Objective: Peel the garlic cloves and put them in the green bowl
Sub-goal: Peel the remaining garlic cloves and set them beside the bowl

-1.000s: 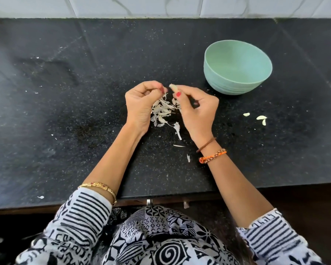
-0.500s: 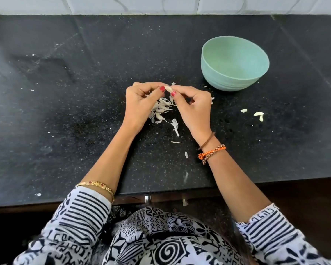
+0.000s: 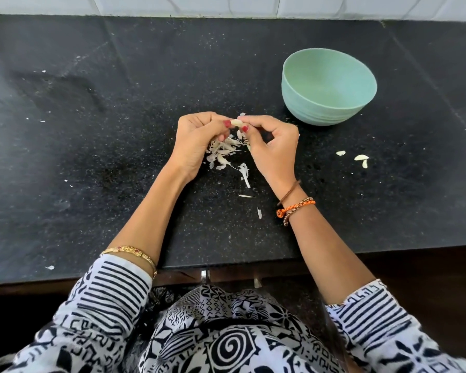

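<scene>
Black counter (image 3: 119,157); both hands' fingers (image 3: 246,120) pinching garlic clove (image 3: 236,122).

left hand (image 3: 194,141): fingers curled, thumb and forefinger pinching a small pale garlic clove (image 3: 236,122) | right hand (image 3: 273,146): curled, pinching the same clove's other end | both forearms angled inward, fingertips meeting

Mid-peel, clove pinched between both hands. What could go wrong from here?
1. The garlic clove is held only by the fingertips of the left hand and right hand; it may slip into the peel pile below and be hard to spot.
2. The green bowl sits off to the right, so a careless toss might miss it.
3. Loose skin may stick and ride into the bowl.
</scene>
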Demonstrator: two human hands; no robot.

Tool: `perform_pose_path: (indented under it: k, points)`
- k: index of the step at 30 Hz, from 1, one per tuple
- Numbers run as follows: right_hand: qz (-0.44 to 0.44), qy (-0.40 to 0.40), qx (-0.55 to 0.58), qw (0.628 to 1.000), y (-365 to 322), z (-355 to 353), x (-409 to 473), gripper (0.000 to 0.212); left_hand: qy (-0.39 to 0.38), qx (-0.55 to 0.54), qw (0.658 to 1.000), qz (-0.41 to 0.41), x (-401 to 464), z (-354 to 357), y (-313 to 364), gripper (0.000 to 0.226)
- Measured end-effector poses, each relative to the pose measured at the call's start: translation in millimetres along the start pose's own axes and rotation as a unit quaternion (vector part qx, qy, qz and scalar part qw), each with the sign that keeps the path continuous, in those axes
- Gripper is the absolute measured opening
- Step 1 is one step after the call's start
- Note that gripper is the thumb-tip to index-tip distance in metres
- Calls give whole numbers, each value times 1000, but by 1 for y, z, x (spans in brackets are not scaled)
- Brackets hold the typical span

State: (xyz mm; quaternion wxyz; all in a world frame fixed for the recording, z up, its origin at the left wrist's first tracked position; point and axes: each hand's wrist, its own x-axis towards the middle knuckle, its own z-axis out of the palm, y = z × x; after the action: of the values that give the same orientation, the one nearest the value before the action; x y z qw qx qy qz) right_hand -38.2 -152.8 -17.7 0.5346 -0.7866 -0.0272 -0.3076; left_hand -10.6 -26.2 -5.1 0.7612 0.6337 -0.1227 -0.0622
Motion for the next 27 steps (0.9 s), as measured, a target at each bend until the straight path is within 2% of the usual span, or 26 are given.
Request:
perform_pose_path:
  k: [5,11,17,21,24,27]
  points:
    - [2,-10,0,1000,1,-1,1,15,-15,-13,1000,8,0,-4,1,19]
    - [4,-26,7,1000,3,-1,2,14,-17,-13,1000,-4,1,-6,-1,22]
    - [5,-31,17,999,3,-1,2,13,13,-16,1000,0,1,0,-2,27]
    - [27,-27,46,998,1,-2,3,13,21,-31,999,4,-1,1,-2,19]
    - [32,-27,43,998,2,-4,3,14,6,-16,1000,7,-2,-2,-2,13]
    - [19,-28,20,999,2,-4,3,13,8,18,1000,16,-2,-2,-3,16]
